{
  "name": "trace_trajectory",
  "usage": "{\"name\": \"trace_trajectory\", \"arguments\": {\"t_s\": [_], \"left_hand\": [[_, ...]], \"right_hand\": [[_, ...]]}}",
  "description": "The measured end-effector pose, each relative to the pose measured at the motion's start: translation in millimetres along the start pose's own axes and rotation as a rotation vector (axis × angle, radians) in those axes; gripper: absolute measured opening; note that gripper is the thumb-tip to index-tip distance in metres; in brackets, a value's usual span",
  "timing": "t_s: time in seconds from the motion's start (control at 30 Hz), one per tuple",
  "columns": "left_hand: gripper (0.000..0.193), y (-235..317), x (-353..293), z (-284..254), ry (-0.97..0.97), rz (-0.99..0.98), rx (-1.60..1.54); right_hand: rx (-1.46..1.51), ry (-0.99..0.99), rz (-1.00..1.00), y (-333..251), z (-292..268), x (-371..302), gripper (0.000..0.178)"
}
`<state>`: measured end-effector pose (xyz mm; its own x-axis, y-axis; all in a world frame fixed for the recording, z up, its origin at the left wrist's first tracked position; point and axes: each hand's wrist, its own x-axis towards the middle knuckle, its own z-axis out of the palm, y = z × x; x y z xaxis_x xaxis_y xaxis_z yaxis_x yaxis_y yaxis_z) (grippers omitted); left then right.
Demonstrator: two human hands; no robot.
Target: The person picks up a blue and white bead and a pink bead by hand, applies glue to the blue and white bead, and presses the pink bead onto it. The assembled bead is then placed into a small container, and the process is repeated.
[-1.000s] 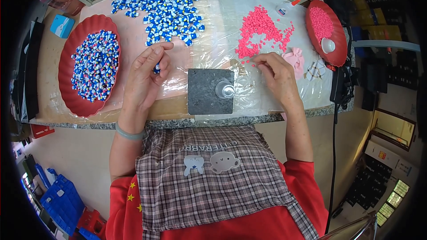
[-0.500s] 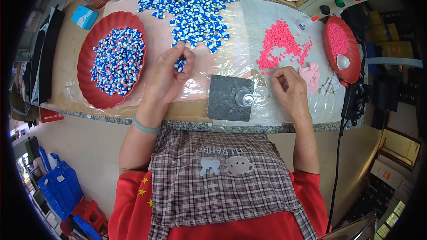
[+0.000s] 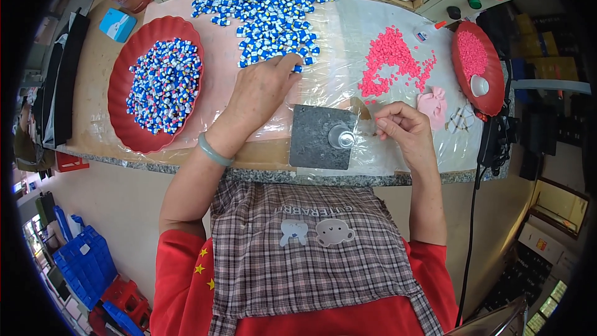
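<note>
The left hand (image 3: 261, 90) is stretched forward over the worktop (image 3: 93, 68), palm down, its fingertips (image 3: 292, 61) pinched at the near edge of the loose heap of blue-and-white pieces (image 3: 273, 3), touching one of them; whether it already grips a piece I cannot tell. A pale green bangle (image 3: 213, 150) sits on that wrist. The right hand (image 3: 401, 127) rests just right of the dark square block (image 3: 320, 137), fingers curled together with thumb and forefinger pinched; anything between them is too small to make out.

The block, one of its kind, carries one round metal fitting (image 3: 341, 137) near its right edge. Left of the block lies one large red oval tray (image 3: 124, 130) filled with blue-and-white pieces, too many to count. Beyond the block to the right is one scatter of pink pieces (image 3: 392, 59), and further right one smaller red tray (image 3: 463, 81) holding more pink pieces and one white cap (image 3: 479, 85). One light blue box (image 3: 117, 25) lies beyond the large tray
</note>
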<state>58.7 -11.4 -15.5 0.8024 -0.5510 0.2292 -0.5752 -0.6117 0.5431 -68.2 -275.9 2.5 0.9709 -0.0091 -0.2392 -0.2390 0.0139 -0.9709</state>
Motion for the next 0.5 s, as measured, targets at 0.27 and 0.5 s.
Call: {"name": "trace_trajectory", "arguments": {"t_s": [0.27, 0.5], "left_hand": [[0.016, -6, -4, 3, 0.030, -0.140, -0.710], [0.016, 8, -21, -17, -0.157, -0.515, -1.553]], "right_hand": [[0.090, -0.036, 0.065, -12, 10, -6, 0.011], [0.121, -0.086, 0.108, -18, 19, -9, 0.014]]}}
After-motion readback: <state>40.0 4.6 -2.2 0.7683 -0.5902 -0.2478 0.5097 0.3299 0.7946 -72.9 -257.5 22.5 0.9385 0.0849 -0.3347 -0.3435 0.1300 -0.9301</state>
